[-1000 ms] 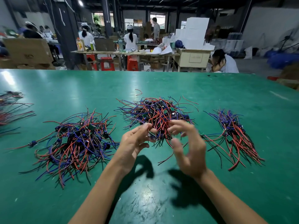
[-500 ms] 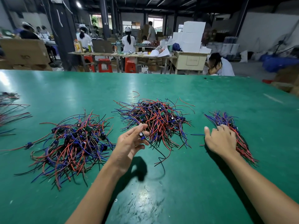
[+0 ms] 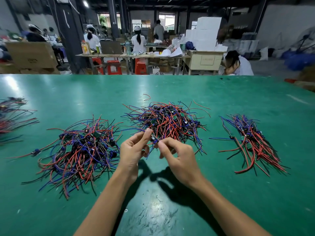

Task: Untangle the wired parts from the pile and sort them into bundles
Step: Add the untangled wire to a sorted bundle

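A tangled pile of red, blue and black wired parts [image 3: 167, 120] lies at the table's middle. My left hand [image 3: 134, 150] and my right hand [image 3: 179, 157] meet just in front of it, both pinching one small wired part [image 3: 154, 140] whose wires trail down between them. A straighter sorted bundle [image 3: 250, 142] lies to the right. A second tangled heap [image 3: 80, 150] lies to the left.
The green table [image 3: 153, 210] stretches wide. More wired bundles [image 3: 10, 116] lie at the far left edge. A loose red wire [image 3: 147, 97] lies behind the middle pile. Beyond the table people work at benches with boxes and red stools.
My right hand has come back from the right bundle to the middle and now pinches the part my left hand holds. The left hand stayed in place.
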Motion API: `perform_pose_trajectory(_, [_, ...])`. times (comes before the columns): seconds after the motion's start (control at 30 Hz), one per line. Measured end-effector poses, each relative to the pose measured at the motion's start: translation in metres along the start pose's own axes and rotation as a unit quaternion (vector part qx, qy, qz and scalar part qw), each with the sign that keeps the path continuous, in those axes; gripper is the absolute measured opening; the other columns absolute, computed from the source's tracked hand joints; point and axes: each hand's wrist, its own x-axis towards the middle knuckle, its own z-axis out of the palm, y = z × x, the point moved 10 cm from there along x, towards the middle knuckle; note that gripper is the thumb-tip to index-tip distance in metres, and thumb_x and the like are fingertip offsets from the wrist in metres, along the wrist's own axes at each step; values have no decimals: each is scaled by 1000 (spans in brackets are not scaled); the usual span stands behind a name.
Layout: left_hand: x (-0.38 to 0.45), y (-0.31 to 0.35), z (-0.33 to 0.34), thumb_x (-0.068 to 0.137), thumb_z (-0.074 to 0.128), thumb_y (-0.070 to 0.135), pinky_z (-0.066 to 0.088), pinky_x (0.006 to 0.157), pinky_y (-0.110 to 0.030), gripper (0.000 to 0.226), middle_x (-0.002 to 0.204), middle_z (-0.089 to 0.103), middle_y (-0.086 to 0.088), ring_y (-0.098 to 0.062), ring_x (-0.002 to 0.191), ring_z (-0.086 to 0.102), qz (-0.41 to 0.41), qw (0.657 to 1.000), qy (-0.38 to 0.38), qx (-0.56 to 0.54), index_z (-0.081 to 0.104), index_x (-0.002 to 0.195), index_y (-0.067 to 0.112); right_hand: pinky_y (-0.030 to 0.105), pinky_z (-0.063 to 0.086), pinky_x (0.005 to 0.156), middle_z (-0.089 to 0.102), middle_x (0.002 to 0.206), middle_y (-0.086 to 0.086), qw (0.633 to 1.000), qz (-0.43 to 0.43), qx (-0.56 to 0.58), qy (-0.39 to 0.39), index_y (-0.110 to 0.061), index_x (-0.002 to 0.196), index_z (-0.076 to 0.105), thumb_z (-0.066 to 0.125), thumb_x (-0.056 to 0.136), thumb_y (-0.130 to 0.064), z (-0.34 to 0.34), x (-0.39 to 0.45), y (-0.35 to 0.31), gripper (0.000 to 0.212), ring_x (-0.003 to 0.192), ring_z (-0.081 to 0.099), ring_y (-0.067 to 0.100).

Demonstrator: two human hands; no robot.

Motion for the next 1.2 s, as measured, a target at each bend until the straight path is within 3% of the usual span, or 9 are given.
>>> perform_pose_trajectory(0.13, [3,7,-3,81,71,39,52,64,-17,30,91,78,-1,-9,78,71,35,999,7,5,72,92,12,38,49,56,58,56,0,1000,-5,21,4,-28,94,70,53,103,-32,0,-11,6,19,50,57,13])
perform_pose_trajectory(0.23, [3,3,9,89,65,38,59,75,-23,41,108,76,-12,-22,98,75,11,998,-43,-47,58,108,2,34,50,55,59,55,-1,999,0,45,-9,-28,96,72,53,101,-34,-3,-16,8,21,50,60,12])
perform_pose_trajectory(0.43, [4,19,-1,89,68,32,50,46,-22,26,81,75,-10,-18,56,68,34,999,-1,-41,54,93,10,39,55,67,70,69,-4,998,-3,57,-18,-32,108,69,49,99,-42,5,-21,8,24,66,70,13])
perform_pose_trajectory(0.6, [24,94,-45,94,70,18,52,41,-26,16,78,75,-13,-24,51,70,123,973,88,175,69,90,3,28,53,82,73,99,-15,999,6,29,19,-37,121,63,46,97,-48,-1,-14,14,31,97,70,9])
perform_pose_trajectory(0.73, [61,146,-99,90,67,3,61,52,-40,19,68,73,-22,-26,50,70,65,877,169,444,72,72,6,28,52,78,71,90,-15,999,27,1,47,-39,110,65,55,97,-36,-4,-10,25,16,90,69,8])
perform_pose_trajectory(0.9, [79,141,-127,85,67,12,57,79,-42,17,88,70,-28,-39,90,68,19,617,140,774,69,86,-4,30,51,72,68,84,-15,993,64,-28,97,-35,97,65,64,94,-16,-16,-5,42,20,82,64,6])
perform_pose_trajectory(1.0, [74,146,-106,93,60,20,49,74,-39,19,99,67,-23,-41,97,65,87,502,142,849,65,92,2,34,49,77,67,88,-13,982,96,-54,153,-33,98,64,66,91,-13,-30,1,53,21,83,62,10])
perform_pose_trajectory(1.07, [68,148,-68,95,56,22,44,69,-37,19,97,65,-19,-40,92,65,176,503,126,837,67,94,6,31,47,75,67,88,-13,972,137,-39,188,-33,94,64,66,89,-12,-36,2,64,21,77,60,6])
perform_pose_trajectory(1.2, [55,102,32,99,51,45,45,73,-33,31,95,69,-2,-27,95,64,252,591,-28,766,71,99,21,7,42,67,70,82,-13,968,162,11,191,-31,88,66,68,88,-8,-36,1,75,23,76,61,1])
